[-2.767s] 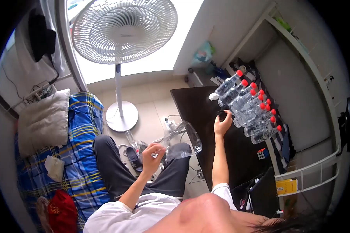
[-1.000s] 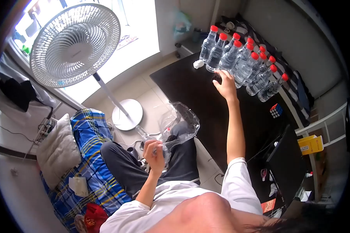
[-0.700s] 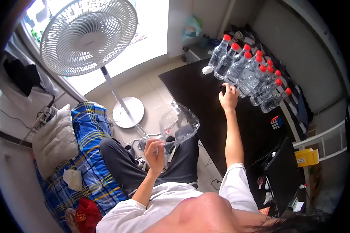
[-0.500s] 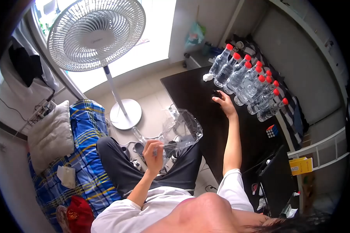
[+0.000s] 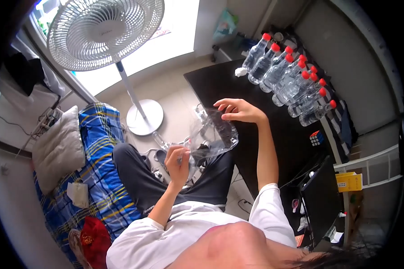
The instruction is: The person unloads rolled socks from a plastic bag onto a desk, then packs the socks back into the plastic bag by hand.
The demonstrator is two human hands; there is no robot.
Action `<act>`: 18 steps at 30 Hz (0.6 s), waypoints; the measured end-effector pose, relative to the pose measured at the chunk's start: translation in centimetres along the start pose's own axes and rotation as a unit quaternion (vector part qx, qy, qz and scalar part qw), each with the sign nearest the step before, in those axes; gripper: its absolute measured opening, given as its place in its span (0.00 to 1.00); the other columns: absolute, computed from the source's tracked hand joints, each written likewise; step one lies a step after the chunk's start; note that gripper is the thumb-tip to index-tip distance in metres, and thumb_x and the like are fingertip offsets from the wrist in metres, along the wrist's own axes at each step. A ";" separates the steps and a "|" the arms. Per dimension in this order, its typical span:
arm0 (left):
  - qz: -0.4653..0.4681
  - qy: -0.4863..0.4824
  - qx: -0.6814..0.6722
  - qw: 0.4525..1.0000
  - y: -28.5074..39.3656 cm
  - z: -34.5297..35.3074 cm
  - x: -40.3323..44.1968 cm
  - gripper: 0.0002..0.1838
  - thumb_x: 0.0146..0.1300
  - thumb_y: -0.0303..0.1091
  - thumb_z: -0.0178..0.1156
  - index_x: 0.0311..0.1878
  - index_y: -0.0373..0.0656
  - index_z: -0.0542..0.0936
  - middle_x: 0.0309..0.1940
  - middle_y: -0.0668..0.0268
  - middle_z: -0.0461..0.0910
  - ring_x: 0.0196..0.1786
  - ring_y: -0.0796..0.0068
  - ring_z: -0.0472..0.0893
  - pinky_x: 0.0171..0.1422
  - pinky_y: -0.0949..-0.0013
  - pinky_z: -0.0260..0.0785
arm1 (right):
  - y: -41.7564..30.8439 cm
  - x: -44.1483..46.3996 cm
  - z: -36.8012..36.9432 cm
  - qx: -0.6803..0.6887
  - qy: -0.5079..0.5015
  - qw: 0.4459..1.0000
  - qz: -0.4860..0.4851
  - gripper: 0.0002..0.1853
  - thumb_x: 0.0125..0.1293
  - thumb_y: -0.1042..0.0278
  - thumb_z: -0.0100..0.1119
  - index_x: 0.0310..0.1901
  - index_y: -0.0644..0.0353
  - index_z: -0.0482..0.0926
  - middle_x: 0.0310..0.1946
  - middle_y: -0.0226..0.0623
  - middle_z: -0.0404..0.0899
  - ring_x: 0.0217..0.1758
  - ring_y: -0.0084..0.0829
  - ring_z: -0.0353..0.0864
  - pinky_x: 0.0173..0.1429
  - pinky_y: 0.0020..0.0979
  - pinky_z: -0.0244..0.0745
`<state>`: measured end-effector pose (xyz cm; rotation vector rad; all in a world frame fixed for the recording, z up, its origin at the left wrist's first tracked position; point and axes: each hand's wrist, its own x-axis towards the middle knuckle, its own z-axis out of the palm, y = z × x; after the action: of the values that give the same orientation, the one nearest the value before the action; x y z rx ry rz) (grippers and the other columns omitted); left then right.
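Note:
My left hand (image 5: 177, 163), raised above my lap, is closed on a clear bottle-like plastic piece (image 5: 161, 141) and on the gathered edge of a crinkled clear plastic bag (image 5: 208, 139). The bag spreads to the right, over my knee and the table's edge. At its upper right rim is my right hand (image 5: 238, 110), fingers bent round toward the thumb. Something dark shows between those fingers, too small to name. Several clear bottles with red caps (image 5: 280, 74) stand in rows on the dark table (image 5: 274, 148), beyond my right hand.
A white standing fan (image 5: 141, 112) is ahead on the floor. At left lies a bed with a blue checked cover (image 5: 98, 157) and a grey pillow (image 5: 58, 148). A puzzle cube (image 5: 316, 138) and a black laptop (image 5: 321, 204) rest on the table at right.
My right hand has moved left from the tabletop, where it was at a small dark thing, to the plastic bag's rim. My left hand keeps its hold. The view has tilted slightly.

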<state>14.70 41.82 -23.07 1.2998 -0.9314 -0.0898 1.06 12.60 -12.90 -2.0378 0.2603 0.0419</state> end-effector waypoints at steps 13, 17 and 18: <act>-0.017 -0.013 -0.027 0.999 -0.9 -2.1 1.1 0.03 0.67 0.25 0.68 0.38 0.36 0.85 0.36 0.61 0.82 0.34 0.70 0.79 0.40 0.70 0.71 | 10.3 7.0 -7.5 -0.348 0.383 0.802 0.298 0.44 0.63 0.52 0.67 0.80 0.28 0.59 0.69 0.53 0.69 0.69 0.57 0.75 0.71 0.51 0.74; -0.063 0.011 -0.043 0.997 -0.5 -3.3 2.5 0.03 0.66 0.25 0.68 0.39 0.36 0.85 0.35 0.60 0.83 0.36 0.67 0.82 0.42 0.69 0.74 | 12.9 8.9 -8.7 -0.405 0.383 0.754 0.349 0.31 0.70 0.47 0.57 0.75 0.32 0.67 0.68 0.53 0.72 0.68 0.57 0.76 0.69 0.53 0.75; -0.056 0.020 -0.046 0.997 -0.6 -3.6 3.1 0.03 0.66 0.25 0.68 0.39 0.36 0.85 0.35 0.60 0.83 0.36 0.67 0.82 0.42 0.69 0.74 | 12.8 9.3 -8.8 -0.426 0.382 0.744 0.346 0.29 0.70 0.47 0.58 0.72 0.34 0.70 0.67 0.53 0.72 0.67 0.57 0.77 0.69 0.53 0.75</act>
<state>19.20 42.72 -21.89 1.2644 -0.8112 -0.1911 6.86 -2.37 -21.30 -2.6187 1.8013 -0.2751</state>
